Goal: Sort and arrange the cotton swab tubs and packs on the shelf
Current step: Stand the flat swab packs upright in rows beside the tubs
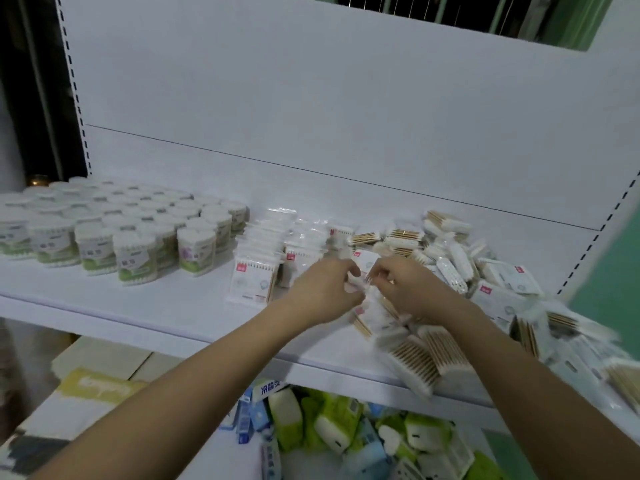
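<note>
A: Shelf (138, 306), white; contents?
B: Swab tubs (114, 233), massed in rows at left. Loose pile of packs (450, 258), right. Upright row of packs (254, 282), centre.
A: Hands?
B: Left hand (323, 289) and right hand (408, 289), fingers curled, apparently pinching one pack (372, 299) between them; blurred.

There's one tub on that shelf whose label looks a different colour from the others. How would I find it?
Start at the white shelf and go to the block of tubs standing in rows on its left half. Follow the front row to its right end, just before the upright flat packs. That tub has a purple patch on its label, while its neighbours show only green.
</note>
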